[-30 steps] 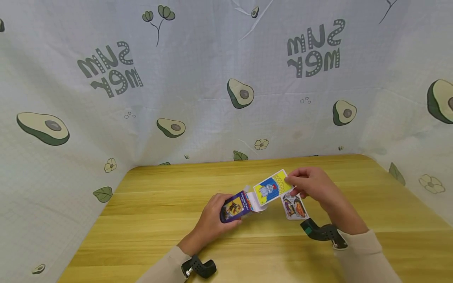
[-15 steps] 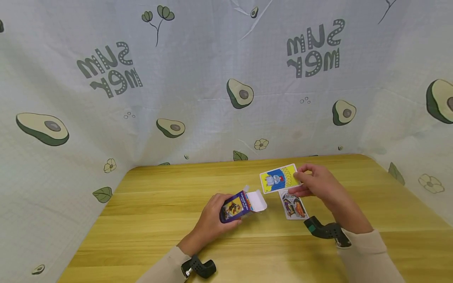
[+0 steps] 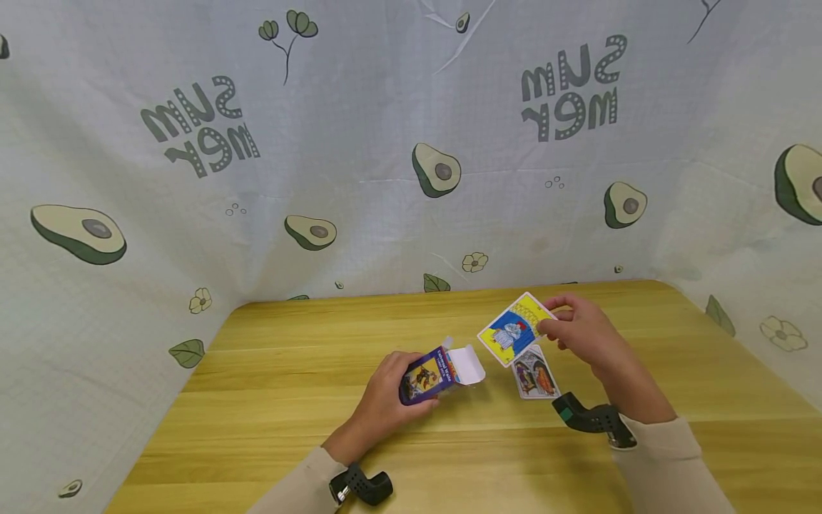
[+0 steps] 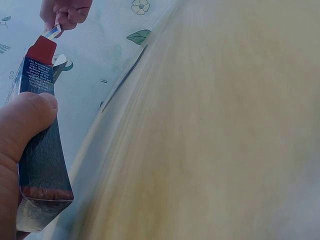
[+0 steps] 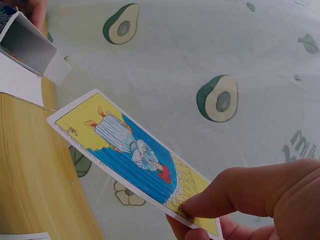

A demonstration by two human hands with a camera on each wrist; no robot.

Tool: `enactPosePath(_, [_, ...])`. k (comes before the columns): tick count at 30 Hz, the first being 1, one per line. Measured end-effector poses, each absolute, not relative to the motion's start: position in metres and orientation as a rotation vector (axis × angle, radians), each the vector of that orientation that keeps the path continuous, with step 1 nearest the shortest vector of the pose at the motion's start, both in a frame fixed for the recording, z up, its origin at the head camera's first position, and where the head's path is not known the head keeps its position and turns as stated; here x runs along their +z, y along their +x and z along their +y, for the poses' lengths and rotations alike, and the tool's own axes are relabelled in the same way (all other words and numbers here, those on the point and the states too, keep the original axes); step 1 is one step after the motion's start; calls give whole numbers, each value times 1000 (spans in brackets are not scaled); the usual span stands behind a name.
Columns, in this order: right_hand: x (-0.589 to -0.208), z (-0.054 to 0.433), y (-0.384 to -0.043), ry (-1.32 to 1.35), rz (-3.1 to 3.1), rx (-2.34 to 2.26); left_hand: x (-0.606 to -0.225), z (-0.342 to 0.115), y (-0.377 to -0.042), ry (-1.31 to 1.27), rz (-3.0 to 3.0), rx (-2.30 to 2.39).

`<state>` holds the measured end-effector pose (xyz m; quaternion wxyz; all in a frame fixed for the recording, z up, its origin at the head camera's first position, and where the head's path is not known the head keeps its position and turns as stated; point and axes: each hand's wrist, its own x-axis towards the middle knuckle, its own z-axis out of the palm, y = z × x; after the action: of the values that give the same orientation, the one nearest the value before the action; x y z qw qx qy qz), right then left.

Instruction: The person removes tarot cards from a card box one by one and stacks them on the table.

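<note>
My left hand grips a purple tarot card box from its left side, the thumb along its narrow side in the left wrist view. The box's white flap stands open toward the right. A tarot card with a yellow and blue picture is pinched at one end between the thumb and fingers of my right hand, held in the air apart from the box. Below it, another tarot card lies face up on the table, its upper corner hidden by the held card.
The wooden table ends at the back against a white cloth printed with avocados. Black camera mounts sit on both wrists, the right mount close to the lying card.
My right hand has drawn the yellow and blue card away from the box's open end, up and to the right, and its tilt has changed. My left hand and the box stay put.
</note>
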<state>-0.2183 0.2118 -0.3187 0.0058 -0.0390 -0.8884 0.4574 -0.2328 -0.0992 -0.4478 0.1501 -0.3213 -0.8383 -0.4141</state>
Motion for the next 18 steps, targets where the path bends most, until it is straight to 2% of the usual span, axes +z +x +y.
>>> enactPosePath(18, [-325,216,-221,-108,-2663,1530,-447,-100,-231,-915,-2419,-1189])
